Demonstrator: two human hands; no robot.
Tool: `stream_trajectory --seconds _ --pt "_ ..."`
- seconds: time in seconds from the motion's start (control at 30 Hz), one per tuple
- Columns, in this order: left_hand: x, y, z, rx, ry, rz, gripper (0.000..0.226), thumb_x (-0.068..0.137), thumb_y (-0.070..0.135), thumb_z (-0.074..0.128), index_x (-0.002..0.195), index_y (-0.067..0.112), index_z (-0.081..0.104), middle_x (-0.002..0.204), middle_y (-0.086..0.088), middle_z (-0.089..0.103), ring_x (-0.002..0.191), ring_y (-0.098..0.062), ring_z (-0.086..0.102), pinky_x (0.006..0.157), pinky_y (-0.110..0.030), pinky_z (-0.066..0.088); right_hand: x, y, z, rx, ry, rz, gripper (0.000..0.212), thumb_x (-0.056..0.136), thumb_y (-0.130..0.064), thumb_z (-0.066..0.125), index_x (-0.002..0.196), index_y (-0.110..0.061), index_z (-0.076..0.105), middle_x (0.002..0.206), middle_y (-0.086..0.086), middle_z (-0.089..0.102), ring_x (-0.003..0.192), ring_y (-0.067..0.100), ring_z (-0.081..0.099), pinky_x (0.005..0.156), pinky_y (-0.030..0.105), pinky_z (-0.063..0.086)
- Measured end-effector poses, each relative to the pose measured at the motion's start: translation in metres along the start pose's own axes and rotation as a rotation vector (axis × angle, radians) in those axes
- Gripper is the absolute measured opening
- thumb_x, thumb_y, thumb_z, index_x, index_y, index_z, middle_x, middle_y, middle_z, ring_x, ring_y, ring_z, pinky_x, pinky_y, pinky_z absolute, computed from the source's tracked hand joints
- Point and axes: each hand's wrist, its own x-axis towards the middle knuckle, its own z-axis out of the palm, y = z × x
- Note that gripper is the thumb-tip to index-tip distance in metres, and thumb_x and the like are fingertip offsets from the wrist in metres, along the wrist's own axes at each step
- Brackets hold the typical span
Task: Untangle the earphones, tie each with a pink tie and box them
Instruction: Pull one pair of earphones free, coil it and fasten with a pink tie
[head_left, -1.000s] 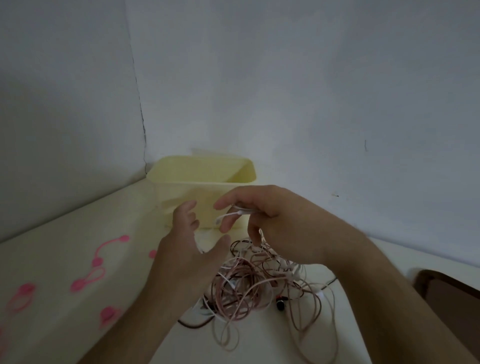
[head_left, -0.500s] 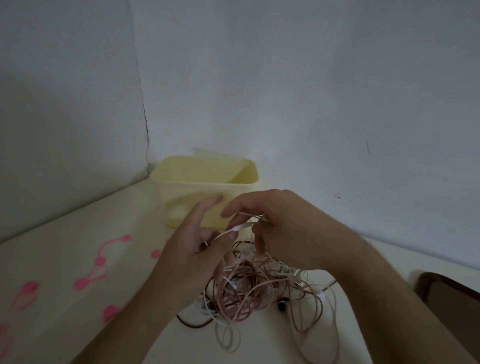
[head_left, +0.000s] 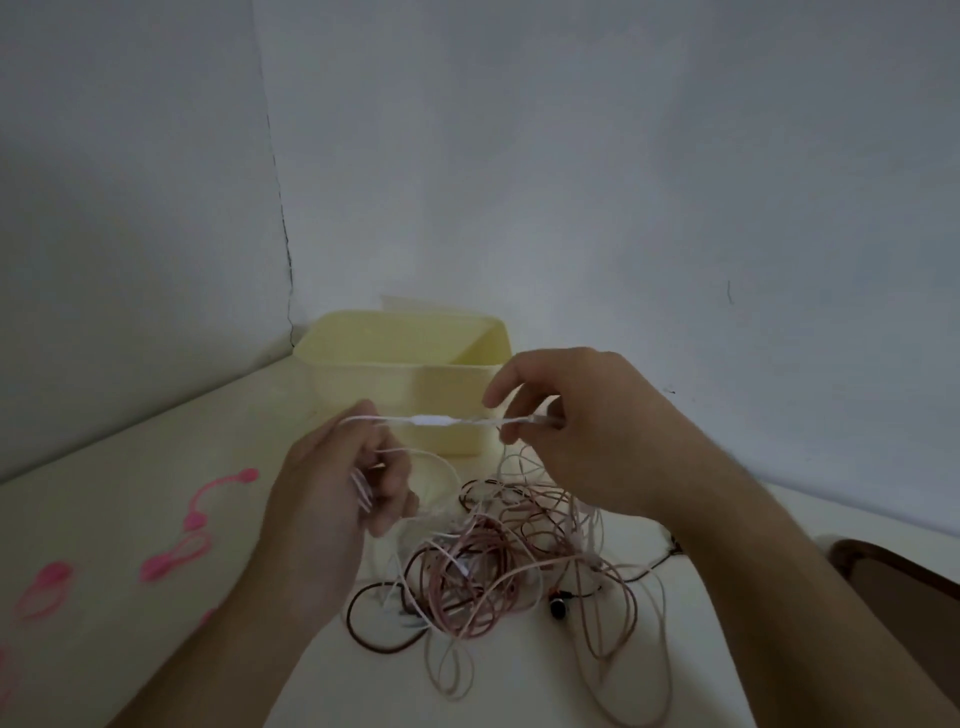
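A tangle of pink, white and dark earphone cables (head_left: 498, 566) lies on the pale table. A white earphone cable (head_left: 434, 420) with an inline remote is stretched level between my hands, above the tangle. My left hand (head_left: 337, 493) grips its left end with curled fingers. My right hand (head_left: 576, 426) pinches its right end between thumb and fingers. Behind the hands stands an open pale yellow box (head_left: 363, 374). Several pink ties (head_left: 208, 499) lie on the table to the left.
Grey walls meet in a corner behind the box. A dark brown object (head_left: 898, 577) sits at the table's right edge. A small black earbud (head_left: 558, 608) lies at the right of the tangle.
My hands have moved apart, the left one taking hold of the white cable, which now runs taut between them. The view has shifted slightly.
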Motion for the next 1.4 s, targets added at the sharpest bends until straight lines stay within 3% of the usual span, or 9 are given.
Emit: stream_trajectory --seconds 0.1,0.2,0.33,0.5,0.6,0.83,1.03,1.17,1.4 --pt "0.006 0.001 -0.007 -0.204 0.091 -0.049 0.035 0.100 0.010 0.038 0.067 0.021 0.037 0.056 0.001 0.024 0.038 -0.012 0.018 0.047 -0.026 0.039 0.003 0.011 -0.004 -0.068 0.148 0.103 0.040 0.091 0.002 0.059 0.099 -0.034 0.074 0.092 -0.017 0.074 0.071 -0.006 0.065 0.057 0.013 0.049" --pt "0.009 0.000 -0.011 -0.259 0.150 -0.078 0.035 0.101 0.014 0.039 0.067 0.023 0.035 0.055 0.005 0.018 0.038 -0.010 0.016 0.043 -0.025 0.031 0.007 0.019 -0.005 0.019 0.396 0.211 0.022 0.100 -0.013 0.060 0.091 -0.028 0.073 0.084 -0.010 0.075 0.073 0.006 0.070 0.069 0.036 0.061" --pt "0.010 -0.003 -0.014 -0.229 0.176 -0.070 0.034 0.101 0.015 0.039 0.068 0.024 0.035 0.055 0.005 0.020 0.038 -0.010 0.017 0.042 -0.025 0.028 0.007 0.018 -0.004 0.259 0.568 0.221 0.027 0.104 -0.022 0.059 0.081 -0.020 0.073 0.073 -0.004 0.076 0.066 0.014 0.075 0.074 0.045 0.063" --pt "0.009 -0.002 -0.007 -0.210 0.152 -0.074 0.036 0.105 0.018 0.037 0.069 0.023 0.037 0.056 0.004 0.021 0.038 -0.010 0.018 0.041 -0.025 0.029 0.001 0.007 -0.009 0.723 0.374 0.338 0.053 0.111 -0.052 0.043 0.102 -0.008 0.072 0.083 0.009 0.081 0.077 0.027 0.080 0.094 0.053 0.061" --pt "0.008 -0.002 -0.004 -0.215 0.157 -0.086 0.039 0.108 0.024 0.038 0.069 0.023 0.038 0.055 0.004 0.023 0.038 -0.010 0.018 0.041 -0.026 0.030 0.001 0.007 -0.009 0.686 0.307 0.351 0.064 0.110 -0.059 0.035 0.102 -0.007 0.071 0.083 0.009 0.081 0.078 0.029 0.080 0.096 0.058 0.058" --pt "0.012 -0.004 -0.012 -0.229 0.167 -0.096 0.040 0.108 0.026 0.040 0.068 0.023 0.037 0.056 0.004 0.022 0.037 -0.010 0.019 0.041 -0.026 0.030 0.001 0.013 -0.011 0.491 0.171 0.423 0.086 0.105 -0.073 0.026 0.090 -0.003 0.074 0.069 0.014 0.077 0.061 0.033 0.074 0.064 0.041 0.055" --pt "0.011 -0.003 -0.010 -0.194 0.190 -0.088 0.039 0.108 0.026 0.039 0.069 0.023 0.037 0.057 0.003 0.023 0.038 -0.010 0.019 0.041 -0.026 0.030 0.005 0.027 -0.003 0.296 0.281 0.379 0.090 0.102 -0.077 0.021 0.070 -0.013 0.076 0.066 0.001 0.074 0.066 0.021 0.072 0.077 0.044 0.059" --pt "0.009 -0.003 -0.007 -0.161 0.165 -0.073 0.037 0.107 0.022 0.039 0.070 0.023 0.036 0.056 0.003 0.023 0.039 -0.011 0.019 0.042 -0.026 0.030 0.009 0.027 -0.008 0.624 0.190 0.451 0.105 0.100 -0.081 0.013 0.071 0.000 0.074 0.057 0.014 0.059 0.044 0.024 0.056 0.051 0.030 0.047" --pt "0.011 -0.004 -0.008 -0.167 0.173 -0.105 0.041 0.108 0.029 0.042 0.069 0.021 0.038 0.054 0.004 0.025 0.038 -0.011 0.019 0.040 -0.026 0.031 0.009 0.008 -0.019 1.033 0.290 0.286 0.047 0.111 -0.040 0.048 0.113 0.002 0.070 0.102 0.019 0.069 0.081 0.032 0.063 0.064 0.036 0.048"
